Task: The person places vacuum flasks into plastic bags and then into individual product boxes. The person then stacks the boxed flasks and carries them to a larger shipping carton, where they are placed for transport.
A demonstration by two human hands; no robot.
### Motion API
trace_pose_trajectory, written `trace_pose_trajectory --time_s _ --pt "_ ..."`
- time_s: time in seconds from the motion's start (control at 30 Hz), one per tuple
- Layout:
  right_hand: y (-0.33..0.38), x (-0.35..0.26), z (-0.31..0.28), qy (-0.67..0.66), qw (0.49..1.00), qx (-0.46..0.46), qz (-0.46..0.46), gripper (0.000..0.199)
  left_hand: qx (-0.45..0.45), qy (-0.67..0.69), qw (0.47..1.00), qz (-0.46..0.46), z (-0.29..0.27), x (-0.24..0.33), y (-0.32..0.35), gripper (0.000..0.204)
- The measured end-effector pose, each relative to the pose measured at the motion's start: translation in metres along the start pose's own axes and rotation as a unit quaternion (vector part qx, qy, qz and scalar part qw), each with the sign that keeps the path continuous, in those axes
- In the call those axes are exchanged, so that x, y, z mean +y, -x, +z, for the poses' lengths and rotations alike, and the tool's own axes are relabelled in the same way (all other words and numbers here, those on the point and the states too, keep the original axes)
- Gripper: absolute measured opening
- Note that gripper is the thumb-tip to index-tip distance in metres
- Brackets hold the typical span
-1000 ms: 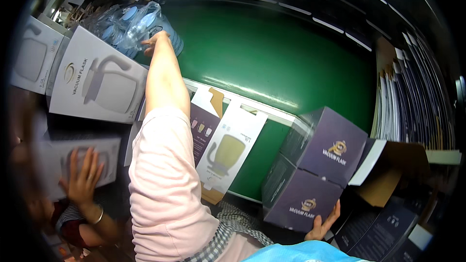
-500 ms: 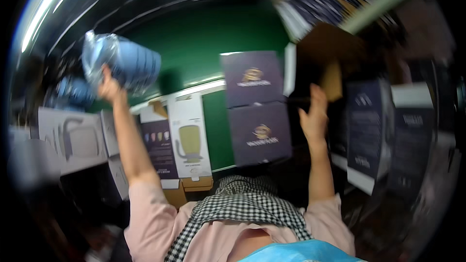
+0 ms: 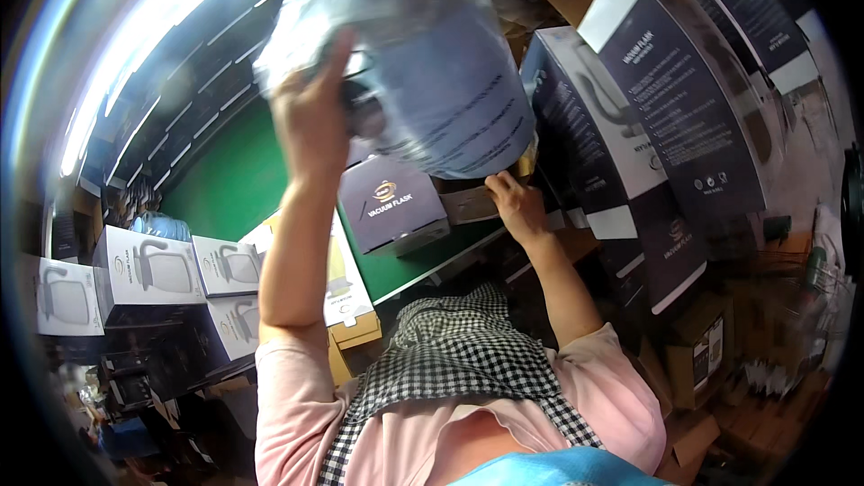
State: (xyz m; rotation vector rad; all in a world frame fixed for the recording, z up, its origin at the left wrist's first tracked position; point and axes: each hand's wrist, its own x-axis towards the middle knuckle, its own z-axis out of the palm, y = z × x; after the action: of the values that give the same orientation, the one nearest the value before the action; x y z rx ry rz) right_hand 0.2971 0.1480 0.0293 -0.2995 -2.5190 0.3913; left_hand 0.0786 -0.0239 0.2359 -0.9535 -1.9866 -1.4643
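My left hand [image 3: 312, 117] is raised high and grips a large clear plastic bag [image 3: 423, 54] with a blue-grey item inside it; the bag fills the top middle of the view. My right hand [image 3: 513, 202] reaches forward under the bag, fingers on the edge of a brown cardboard piece [image 3: 468, 204] beside a dark purple carton [image 3: 393, 205]. Both arms wear pink sleeves over a checked apron.
Tall dark boxes with kettle pictures [image 3: 648, 99] stand stacked at the right. White kettle boxes [image 3: 148, 274] are piled at the left. A green surface [image 3: 418, 256] runs behind the purple carton. Brown cartons [image 3: 702, 351] and clutter sit low at the right.
The left hand has brought the bagged item from the far left up and close over the middle. The right hand has dropped from raised to below the bag, at the cardboard.
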Motion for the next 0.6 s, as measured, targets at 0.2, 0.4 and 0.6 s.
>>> trace_pose_trajectory --time_s 0.2,0.4,0.6 --pt "0.030 0.010 -0.009 -0.009 0.998 -0.060 -0.033 0.020 -0.097 0.010 0.968 -0.231 0.099 0.060 0.060 0.034" --pt "0.049 0.026 -0.012 -0.038 0.995 -0.047 -0.074 0.024 -0.083 -0.052 0.995 0.020 0.125 0.029 0.144 0.019" --pt "0.045 0.021 -0.009 0.005 0.997 -0.006 -0.074 0.023 -0.317 -0.381 0.860 0.121 0.113 -0.002 0.202 0.044"
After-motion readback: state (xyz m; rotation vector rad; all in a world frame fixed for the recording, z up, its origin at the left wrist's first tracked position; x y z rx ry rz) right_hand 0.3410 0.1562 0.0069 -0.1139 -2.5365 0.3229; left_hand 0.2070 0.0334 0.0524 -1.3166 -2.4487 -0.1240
